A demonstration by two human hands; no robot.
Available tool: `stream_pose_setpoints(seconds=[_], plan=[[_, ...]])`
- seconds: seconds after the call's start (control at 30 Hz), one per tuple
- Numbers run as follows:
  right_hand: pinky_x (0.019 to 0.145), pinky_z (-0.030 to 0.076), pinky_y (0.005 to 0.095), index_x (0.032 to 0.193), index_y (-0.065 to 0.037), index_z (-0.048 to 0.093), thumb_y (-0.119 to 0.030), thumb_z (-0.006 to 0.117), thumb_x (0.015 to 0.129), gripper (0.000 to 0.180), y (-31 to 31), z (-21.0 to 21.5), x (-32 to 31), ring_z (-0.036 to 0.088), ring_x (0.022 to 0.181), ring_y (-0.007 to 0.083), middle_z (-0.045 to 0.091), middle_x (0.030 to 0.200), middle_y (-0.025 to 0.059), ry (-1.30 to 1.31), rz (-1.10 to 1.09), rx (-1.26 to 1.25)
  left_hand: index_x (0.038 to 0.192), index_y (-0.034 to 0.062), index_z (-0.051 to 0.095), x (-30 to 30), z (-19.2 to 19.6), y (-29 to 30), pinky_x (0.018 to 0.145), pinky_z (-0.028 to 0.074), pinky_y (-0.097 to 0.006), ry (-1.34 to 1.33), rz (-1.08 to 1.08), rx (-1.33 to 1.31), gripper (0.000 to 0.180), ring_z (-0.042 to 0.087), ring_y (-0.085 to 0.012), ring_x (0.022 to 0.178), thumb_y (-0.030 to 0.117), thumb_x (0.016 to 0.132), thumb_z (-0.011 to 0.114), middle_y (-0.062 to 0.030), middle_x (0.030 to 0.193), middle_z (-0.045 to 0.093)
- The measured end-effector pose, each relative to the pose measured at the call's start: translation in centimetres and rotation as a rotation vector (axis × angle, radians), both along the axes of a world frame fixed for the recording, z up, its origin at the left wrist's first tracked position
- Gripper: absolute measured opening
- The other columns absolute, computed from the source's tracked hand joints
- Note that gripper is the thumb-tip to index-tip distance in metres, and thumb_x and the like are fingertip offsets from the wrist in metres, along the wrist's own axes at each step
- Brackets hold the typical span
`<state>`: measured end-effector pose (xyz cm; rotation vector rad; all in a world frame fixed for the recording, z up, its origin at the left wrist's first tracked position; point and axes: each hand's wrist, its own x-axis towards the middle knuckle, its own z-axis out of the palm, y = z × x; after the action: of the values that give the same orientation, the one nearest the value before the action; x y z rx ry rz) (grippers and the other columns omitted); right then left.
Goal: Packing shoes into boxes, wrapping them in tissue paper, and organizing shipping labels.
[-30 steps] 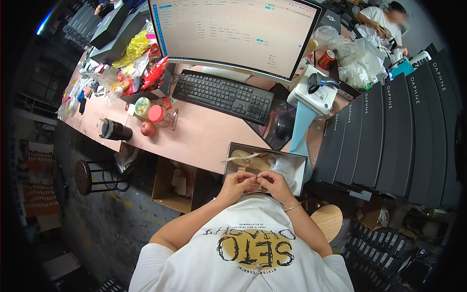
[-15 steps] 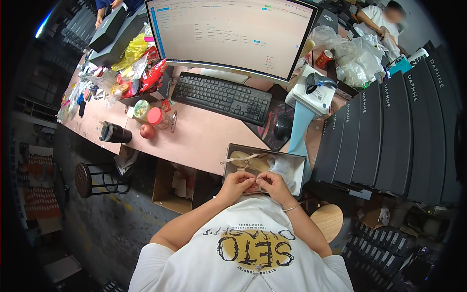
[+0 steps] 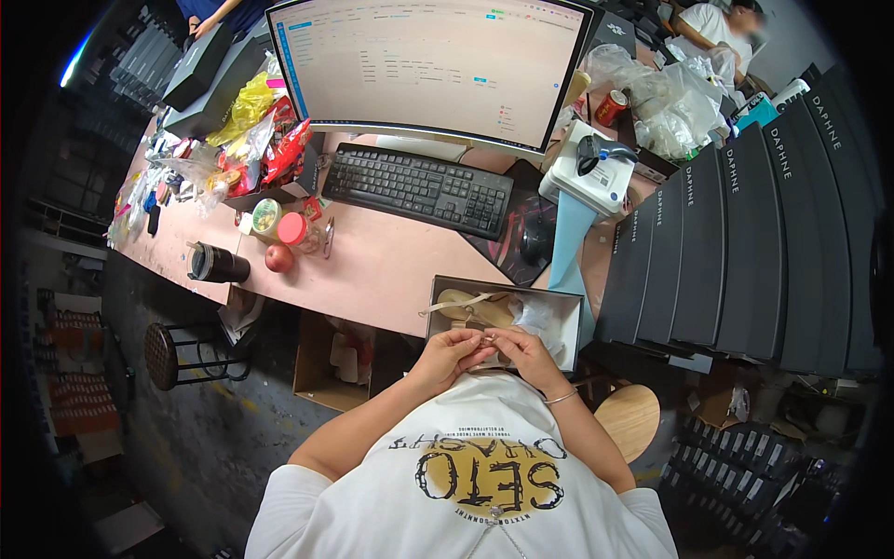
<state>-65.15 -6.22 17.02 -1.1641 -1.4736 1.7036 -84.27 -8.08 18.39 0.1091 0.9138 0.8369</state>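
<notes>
My left hand [image 3: 451, 357] and my right hand [image 3: 524, 354] meet fingertip to fingertip over the near edge of an open shoebox [image 3: 570, 331]. Thumbs and fingers of both are pinched together. Something small sits between them, too small to name. Inside the box lie beige sandals [image 3: 473, 306] with a thin strap reaching over the left rim. White tissue paper [image 3: 534, 315] fills part of the box's right side. The box rests at the table's front edge, right against my body.
A keyboard [image 3: 416, 191], mouse [image 3: 535, 238] and monitor [image 3: 428, 70] stand beyond the box. Stacked dark shoeboxes [image 3: 708, 252] wall off the right. A tumbler [image 3: 218, 264], apple [image 3: 278, 258] and red-lidded jar [image 3: 298, 231] stand left. A scanner [image 3: 603, 154] lies on a white device [image 3: 585, 182].
The view has shifted slightly. My right fingers have moved a little left, closer over the left fingertips, and both hands stay pinched together at the box.
</notes>
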Motion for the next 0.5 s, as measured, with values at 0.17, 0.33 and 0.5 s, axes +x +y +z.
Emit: stream_pose_setpoints(seconds=[0.17, 0.33, 0.5], plan=[[0.077, 0.047, 0.0234, 0.103, 0.001, 0.063, -0.010, 0.059, 0.092, 0.016, -0.6, -0.7, -0.2, 0.058, 0.085, 0.0092, 0.063, 0.095, 0.0028, 0.161, -0.094, -0.184, 0.104, 0.0002, 0.058, -0.1, -1.0, -0.5, 0.073, 0.055, -0.022, 0.069, -0.021, 0.036, 0.013, 0.063, -0.0135, 0.083, 0.010, 0.095, 0.055, -0.0067, 0.095, 0.061], [0.075, 0.047, 0.0217, 0.098, 0.000, 0.060, -0.009, 0.060, 0.091, 0.011, -0.3, -0.6, 0.1, 0.057, 0.082, 0.0064, 0.062, 0.089, 0.0001, 0.098, -0.007, -0.172, 0.102, 0.0016, 0.057, 0.2, -1.3, -0.5, 0.070, 0.054, -0.022, 0.054, -0.020, 0.027, 0.012, 0.060, -0.0115, 0.077, 0.010, 0.094, 0.057, -0.0040, 0.090, 0.059], [0.075, 0.047, 0.0223, 0.098, 0.000, 0.060, -0.009, 0.062, 0.090, 0.012, -0.1, -1.0, 0.3, 0.057, 0.083, 0.0068, 0.063, 0.090, -0.0001, 0.124, 0.006, -0.191, 0.101, 0.0007, 0.057, 0.2, -1.5, -0.5, 0.070, 0.054, -0.022, 0.031, -0.071, 0.026, 0.011, 0.061, -0.0121, 0.077, 0.009, 0.094, 0.057, -0.0053, 0.091, 0.059]])
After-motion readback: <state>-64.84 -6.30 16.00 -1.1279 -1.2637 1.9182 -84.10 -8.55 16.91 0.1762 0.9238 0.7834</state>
